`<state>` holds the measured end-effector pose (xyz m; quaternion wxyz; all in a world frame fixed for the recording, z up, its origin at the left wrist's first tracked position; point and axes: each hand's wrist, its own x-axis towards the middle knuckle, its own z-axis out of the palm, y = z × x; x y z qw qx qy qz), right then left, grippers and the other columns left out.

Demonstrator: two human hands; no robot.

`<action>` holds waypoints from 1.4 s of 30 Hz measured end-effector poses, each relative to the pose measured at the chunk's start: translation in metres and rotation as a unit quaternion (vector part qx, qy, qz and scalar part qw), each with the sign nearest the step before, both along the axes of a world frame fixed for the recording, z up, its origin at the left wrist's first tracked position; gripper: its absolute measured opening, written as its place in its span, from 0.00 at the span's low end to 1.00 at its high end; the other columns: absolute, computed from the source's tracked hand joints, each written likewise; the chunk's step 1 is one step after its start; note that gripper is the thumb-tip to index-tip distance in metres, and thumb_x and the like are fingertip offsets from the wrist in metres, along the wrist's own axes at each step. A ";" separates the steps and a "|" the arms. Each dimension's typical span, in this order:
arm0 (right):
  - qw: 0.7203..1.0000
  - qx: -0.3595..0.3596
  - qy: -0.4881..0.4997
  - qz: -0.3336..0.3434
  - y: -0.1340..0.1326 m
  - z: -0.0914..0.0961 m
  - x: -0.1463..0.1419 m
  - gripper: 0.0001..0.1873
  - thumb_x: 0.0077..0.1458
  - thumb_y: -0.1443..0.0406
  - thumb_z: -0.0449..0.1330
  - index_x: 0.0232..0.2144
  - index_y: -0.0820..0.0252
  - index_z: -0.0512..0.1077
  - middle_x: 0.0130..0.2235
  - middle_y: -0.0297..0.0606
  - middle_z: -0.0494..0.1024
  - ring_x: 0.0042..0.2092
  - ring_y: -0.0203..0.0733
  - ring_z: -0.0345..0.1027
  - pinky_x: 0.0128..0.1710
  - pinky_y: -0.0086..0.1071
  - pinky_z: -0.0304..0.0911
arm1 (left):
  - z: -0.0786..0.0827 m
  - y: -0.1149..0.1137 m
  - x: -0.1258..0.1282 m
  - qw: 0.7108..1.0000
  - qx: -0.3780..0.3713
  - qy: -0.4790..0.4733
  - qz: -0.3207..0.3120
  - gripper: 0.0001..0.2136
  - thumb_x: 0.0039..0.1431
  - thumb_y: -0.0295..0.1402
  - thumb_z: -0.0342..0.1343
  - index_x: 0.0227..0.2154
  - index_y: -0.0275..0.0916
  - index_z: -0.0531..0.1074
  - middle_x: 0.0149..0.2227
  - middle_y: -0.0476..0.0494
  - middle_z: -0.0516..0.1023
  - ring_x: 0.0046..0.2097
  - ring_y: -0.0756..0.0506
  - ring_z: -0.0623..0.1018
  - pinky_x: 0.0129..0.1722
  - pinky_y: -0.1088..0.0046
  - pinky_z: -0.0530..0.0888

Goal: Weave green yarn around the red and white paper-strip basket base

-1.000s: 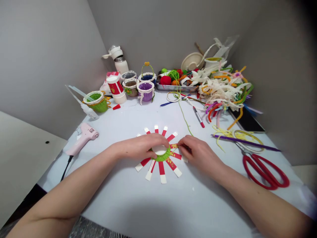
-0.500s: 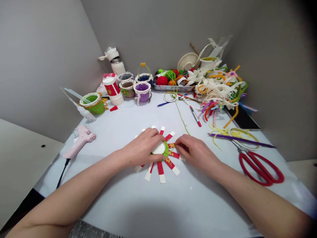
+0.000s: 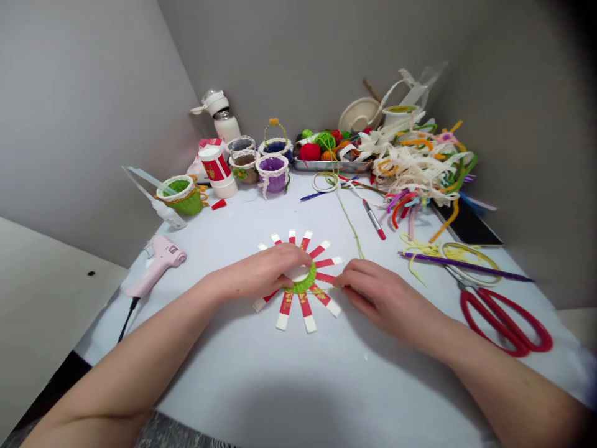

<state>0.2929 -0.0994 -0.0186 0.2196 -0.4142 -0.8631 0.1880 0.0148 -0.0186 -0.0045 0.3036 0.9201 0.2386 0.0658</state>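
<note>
A paper cup (image 3: 306, 311) lies spread out on the table, its wall cut into several red-and-white strips that fan round a white base. Green yarn (image 3: 306, 284) is wound in a band about that base. My left hand (image 3: 273, 272) is closed on the cup, its fingers over the far side of the base and the thumb at the near side. To the right, my right hand (image 3: 375, 291) pinches the yarn strand, drawn out from the band across the strips. More of the strand runs from behind this hand to the yarn balls (image 3: 325, 142) at the back.
A pink glue gun (image 3: 158, 264) lies at the left. Red-handled scissors (image 3: 506, 320) and a purple pencil-like stick (image 3: 466, 266) are on the right. Small yarn-covered pots (image 3: 273, 177), a metal tray (image 3: 331, 166) and a heap of ribbons (image 3: 415, 162) stand behind.
The cup has turned under my left hand, so different strips face me. My right hand has drawn slightly away from the band with the yarn. The whole view has shifted a little.
</note>
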 end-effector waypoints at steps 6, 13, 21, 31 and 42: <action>0.991 -0.041 -0.099 0.083 -0.018 0.002 -0.004 0.13 0.65 0.76 0.54 0.33 0.59 0.74 0.37 0.38 0.75 0.36 0.41 0.70 0.35 0.33 0.63 | 0.004 0.001 0.001 1.000 -0.016 0.013 -0.008 0.19 0.65 0.19 0.56 0.56 0.39 0.71 0.61 0.38 0.75 0.63 0.38 0.73 0.64 0.55 0.71; 0.982 -0.056 -0.157 0.089 -0.027 -0.002 -0.002 0.12 0.61 0.78 0.58 0.30 0.60 0.71 0.35 0.36 0.75 0.34 0.40 0.69 0.33 0.32 0.58 | 0.002 0.003 -0.001 0.999 -0.028 0.005 -0.016 0.17 0.67 0.20 0.56 0.55 0.41 0.71 0.62 0.39 0.75 0.64 0.39 0.73 0.64 0.57 0.71; 0.983 0.006 -0.181 -0.014 -0.010 -0.004 0.004 0.11 0.63 0.76 0.57 0.31 0.59 0.73 0.35 0.38 0.75 0.35 0.42 0.70 0.34 0.34 0.58 | 0.001 0.003 -0.001 0.999 -0.024 -0.007 -0.022 0.16 0.66 0.20 0.56 0.54 0.40 0.72 0.60 0.38 0.76 0.63 0.39 0.74 0.63 0.57 0.73; 0.989 -0.016 -0.003 -0.147 0.013 -0.021 -0.008 0.08 0.66 0.69 0.55 0.34 0.57 0.73 0.36 0.37 0.77 0.38 0.42 0.71 0.38 0.34 0.63 | 0.000 -0.004 0.004 0.997 -0.021 -0.048 -0.057 0.17 0.64 0.18 0.52 0.52 0.42 0.73 0.58 0.39 0.79 0.59 0.40 0.77 0.60 0.57 0.75; 0.987 -0.056 -0.012 -0.152 0.017 -0.027 -0.008 0.08 0.66 0.68 0.55 0.34 0.57 0.73 0.36 0.37 0.76 0.38 0.43 0.71 0.38 0.34 0.61 | -0.009 -0.012 0.015 0.998 0.043 -0.038 0.041 0.20 0.64 0.33 0.67 0.55 0.41 0.70 0.63 0.33 0.69 0.65 0.34 0.70 0.63 0.51 0.71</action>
